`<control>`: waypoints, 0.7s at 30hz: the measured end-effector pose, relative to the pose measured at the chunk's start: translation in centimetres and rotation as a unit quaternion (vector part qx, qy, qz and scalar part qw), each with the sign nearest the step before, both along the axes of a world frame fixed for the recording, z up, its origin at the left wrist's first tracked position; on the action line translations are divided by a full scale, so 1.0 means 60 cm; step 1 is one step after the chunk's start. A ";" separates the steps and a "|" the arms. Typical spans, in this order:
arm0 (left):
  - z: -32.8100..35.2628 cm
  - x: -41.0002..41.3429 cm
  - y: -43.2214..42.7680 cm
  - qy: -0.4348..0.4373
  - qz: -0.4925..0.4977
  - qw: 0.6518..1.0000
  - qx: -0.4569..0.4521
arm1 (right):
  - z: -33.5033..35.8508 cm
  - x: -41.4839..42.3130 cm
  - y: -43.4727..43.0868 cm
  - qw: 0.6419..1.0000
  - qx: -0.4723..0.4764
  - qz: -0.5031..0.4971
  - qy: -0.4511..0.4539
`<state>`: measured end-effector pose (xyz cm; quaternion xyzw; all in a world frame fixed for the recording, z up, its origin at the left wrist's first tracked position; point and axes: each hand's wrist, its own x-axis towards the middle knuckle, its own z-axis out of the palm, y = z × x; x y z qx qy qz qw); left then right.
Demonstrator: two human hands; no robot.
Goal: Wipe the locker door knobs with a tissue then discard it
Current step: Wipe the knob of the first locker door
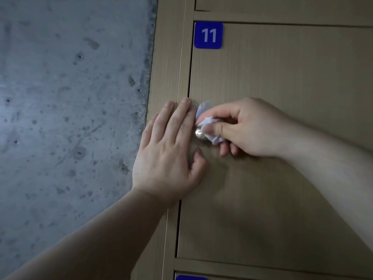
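At frame centre, the right hand (pixel 248 128) pinches a crumpled tissue (pixel 210 129) against the metal knob (pixel 199 135) of the locker door (pixel 282 87). The left hand (pixel 171 150) lies flat and open, bracing the door. Best to rub all round the knob, pressing lightly.

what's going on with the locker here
A person is wiping the metal knob on locker door 11. The right hand pinches a crumpled white tissue against the knob, while the left hand lies flat, fingers spread, across the door's left edge and the frame. The tissue is in use, not yet discarded.
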<state>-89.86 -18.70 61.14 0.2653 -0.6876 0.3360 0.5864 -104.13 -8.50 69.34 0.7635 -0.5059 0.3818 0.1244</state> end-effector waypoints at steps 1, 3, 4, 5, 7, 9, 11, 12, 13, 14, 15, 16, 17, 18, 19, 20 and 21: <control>0.000 0.000 0.000 0.000 -0.001 1.000 0.002 | 0.002 0.000 0.001 1.000 0.020 0.005 0.002; 0.000 -0.001 0.001 0.002 -0.002 1.000 0.007 | 0.002 0.009 0.000 0.998 0.065 0.020 0.003; -0.001 -0.002 0.001 0.003 -0.002 1.000 0.008 | 0.003 0.014 -0.001 0.996 0.080 0.026 0.002; 0.000 -0.002 0.001 0.004 -0.001 1.000 0.007 | 0.004 0.019 -0.003 0.996 0.089 0.026 0.003; 0.000 -0.003 0.000 0.005 0.001 1.000 0.007 | 0.007 0.025 -0.004 0.995 0.098 0.018 0.005; 0.000 -0.003 0.000 0.006 0.003 1.000 0.007 | 0.005 0.029 -0.005 0.996 0.091 0.012 -0.009; 0.000 -0.003 0.000 0.006 -0.001 1.000 0.002 | -0.004 0.033 -0.013 0.997 0.061 0.009 -0.048; 0.000 -0.003 0.002 0.005 0.000 1.000 0.002 | -0.011 0.033 -0.018 0.996 0.046 0.009 -0.075; 0.000 -0.002 0.002 0.004 0.004 1.000 0.005 | -0.018 0.034 -0.021 0.994 0.033 0.012 -0.100; 0.001 -0.002 0.002 0.003 0.008 1.000 0.008 | -0.024 0.035 -0.023 0.992 0.027 0.022 -0.123; 0.001 -0.001 0.003 0.001 0.011 1.000 0.010 | -0.028 0.034 -0.024 0.988 0.028 0.037 -0.145; 0.001 -0.001 0.003 0.001 0.011 1.000 0.011 | -0.030 0.031 -0.022 0.985 0.035 0.054 -0.162; 0.001 0.000 0.004 0.000 0.009 1.000 0.012 | -0.029 0.028 -0.018 0.982 0.046 0.067 -0.172; 0.001 0.000 0.004 -0.001 0.007 1.000 0.014 | -0.027 0.023 -0.014 0.981 0.054 0.072 -0.169; 0.002 0.000 0.004 -0.002 0.006 1.000 0.016 | -0.024 0.018 -0.011 0.986 0.050 0.063 -0.146; 0.001 0.001 0.004 -0.003 0.005 1.000 0.017 | -0.021 0.013 -0.008 0.993 0.033 0.042 -0.108; 0.001 0.001 0.003 -0.002 0.004 1.000 0.016 | -0.016 0.010 -0.004 0.998 0.012 0.018 -0.064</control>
